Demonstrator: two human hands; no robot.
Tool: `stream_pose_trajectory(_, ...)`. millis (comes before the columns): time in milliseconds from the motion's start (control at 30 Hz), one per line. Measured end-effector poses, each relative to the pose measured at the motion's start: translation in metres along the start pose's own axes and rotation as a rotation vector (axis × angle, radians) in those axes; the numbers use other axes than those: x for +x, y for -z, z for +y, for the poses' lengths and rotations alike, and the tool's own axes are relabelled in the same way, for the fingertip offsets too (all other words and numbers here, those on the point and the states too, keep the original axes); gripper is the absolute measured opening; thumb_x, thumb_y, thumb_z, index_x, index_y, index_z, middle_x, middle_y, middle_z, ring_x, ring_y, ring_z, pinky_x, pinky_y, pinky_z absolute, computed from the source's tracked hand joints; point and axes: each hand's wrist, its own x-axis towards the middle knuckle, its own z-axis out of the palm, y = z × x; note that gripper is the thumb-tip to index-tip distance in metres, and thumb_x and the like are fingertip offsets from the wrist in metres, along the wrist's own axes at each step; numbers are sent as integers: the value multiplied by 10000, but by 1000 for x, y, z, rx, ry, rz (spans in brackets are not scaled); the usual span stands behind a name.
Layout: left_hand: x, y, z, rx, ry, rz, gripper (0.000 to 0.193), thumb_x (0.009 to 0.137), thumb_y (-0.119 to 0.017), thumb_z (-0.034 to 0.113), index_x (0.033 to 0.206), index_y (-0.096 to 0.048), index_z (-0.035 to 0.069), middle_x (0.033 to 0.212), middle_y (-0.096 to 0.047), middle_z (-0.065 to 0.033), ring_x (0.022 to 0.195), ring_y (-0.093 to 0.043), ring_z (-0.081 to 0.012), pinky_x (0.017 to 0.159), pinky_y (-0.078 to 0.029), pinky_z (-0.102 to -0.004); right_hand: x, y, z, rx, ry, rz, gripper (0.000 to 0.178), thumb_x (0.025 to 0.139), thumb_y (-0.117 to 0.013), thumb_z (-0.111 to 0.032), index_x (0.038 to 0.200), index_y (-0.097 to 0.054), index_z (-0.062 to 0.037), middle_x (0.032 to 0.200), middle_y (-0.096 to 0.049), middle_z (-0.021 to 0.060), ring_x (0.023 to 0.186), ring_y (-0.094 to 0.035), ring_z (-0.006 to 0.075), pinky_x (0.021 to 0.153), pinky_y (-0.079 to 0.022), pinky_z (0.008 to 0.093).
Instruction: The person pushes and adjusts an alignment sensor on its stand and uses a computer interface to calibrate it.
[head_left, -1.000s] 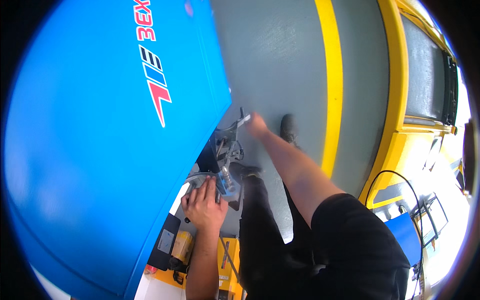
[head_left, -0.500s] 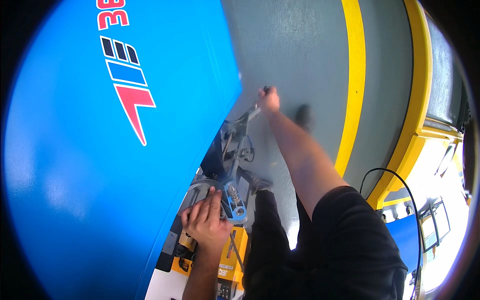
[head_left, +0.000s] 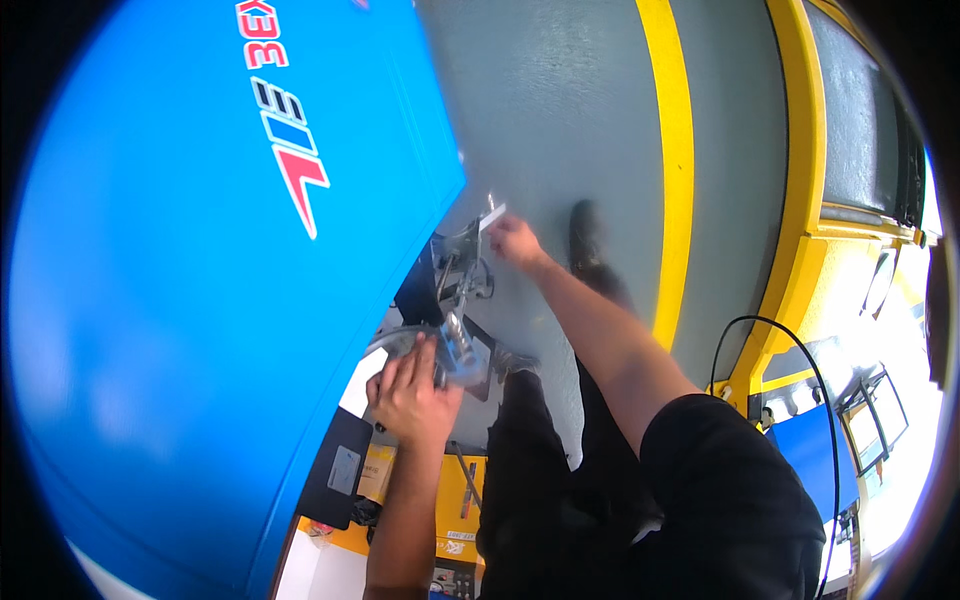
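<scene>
My left hand (head_left: 415,395) lies with fingers stretched over a grey curved metal part (head_left: 405,338), beside the edge of a large blue panel (head_left: 250,350). Just right of these fingers is a light-blue bracket (head_left: 466,374) with a shiny metal pin (head_left: 457,330), blurred by motion. Farther out, my right hand (head_left: 515,243) has its fingers curled at the end of a pale metal arm (head_left: 492,217). The fingertips are partly hidden there. Between my hands runs a linkage of metal rods (head_left: 460,285), with its left side behind the blue panel.
Below my left hand are a yellow cabinet (head_left: 465,495) and a dark flat panel with a label (head_left: 345,470). A yellow floor stripe (head_left: 672,170) runs to the right of my arm. Beyond it stand a yellow frame (head_left: 795,180) and a black cable (head_left: 800,350). My shoe (head_left: 588,230) is on the grey floor.
My right hand has come nearer and leftward, and the black knob it held is no longer visible. The light-blue bracket has shifted and blurred. My left hand stays on the grey part.
</scene>
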Motion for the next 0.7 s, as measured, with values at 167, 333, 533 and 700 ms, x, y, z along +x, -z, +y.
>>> stream_pose_trajectory(167, -7, -5, 0, -44, 25, 90, 332, 751, -734, 343, 1004, -738, 128, 939, -745, -20, 845, -681, -221, 731, -481, -398, -94, -16, 0, 212, 104, -37, 117, 868, -588, -74, 970, -603, -17, 775, -606, 53, 632, -582, 138, 526, -485, 283)
stream_pose_trajectory(333, -12, 2, -2, -113, 56, 100, 317, 750, -708, 336, 991, -717, 131, 940, -719, -34, 921, -664, -247, 788, -477, -443, -189, -42, -18, 187, 319, 114, 122, 892, -591, -97, 989, -600, -23, 786, -612, 51, 636, -576, 136, 574, -487, 282)
stream_pose_trajectory(533, -21, 15, -16, -267, 37, 33, 429, 744, -717, 306, 1100, -657, 76, 1038, -676, -117, 1002, -628, -304, 867, -459, -484, -293, -72, -47, 347, 569, 366, 179, 920, -619, -117, 1079, -595, -39, 849, -590, 33, 671, -550, 103, 621, -489, 281)
stream_pose_trajectory(700, -86, 46, -44, -619, -215, 365, 505, 783, -701, 197, 1217, -545, -8, 1332, -478, -216, 1234, -457, -409, 1063, -343, -543, -355, -105, -42, -237, 848, 571, 322, 844, -694, -86, 1142, -577, -51, 912, -562, 41, 746, -563, 126, 667, -497, 288)
